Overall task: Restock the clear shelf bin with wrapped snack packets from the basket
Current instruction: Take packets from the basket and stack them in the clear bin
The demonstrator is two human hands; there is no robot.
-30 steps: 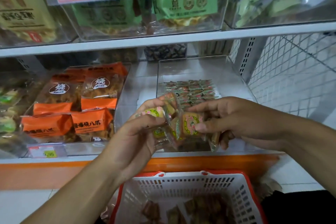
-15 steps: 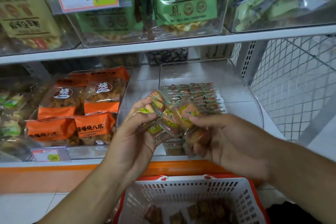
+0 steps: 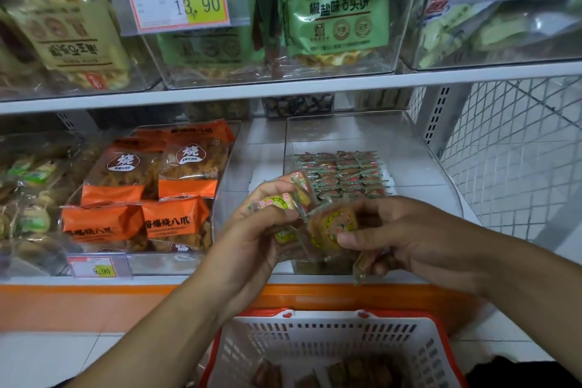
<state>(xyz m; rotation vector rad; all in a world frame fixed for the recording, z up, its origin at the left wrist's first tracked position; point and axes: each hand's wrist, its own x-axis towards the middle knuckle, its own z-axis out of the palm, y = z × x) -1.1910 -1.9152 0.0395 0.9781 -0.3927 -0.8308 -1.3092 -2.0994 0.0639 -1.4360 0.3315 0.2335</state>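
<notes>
Both hands [image 3: 252,239] [image 3: 406,239] pinch snack packets [image 3: 333,227] between their grips

The clear shelf bin [image 3: 409,148] stands open on top, bare floor at its back and right edge; rows of stacked packets [image 3: 341,175] fill its middle. The upper shelf edge [image 3: 283,90] caps the way in from above. An orange-packet bin [image 3: 151,192] blocks the left, seemingly apart. The wire mesh panel [image 3: 516,148] closes the right.
</notes>
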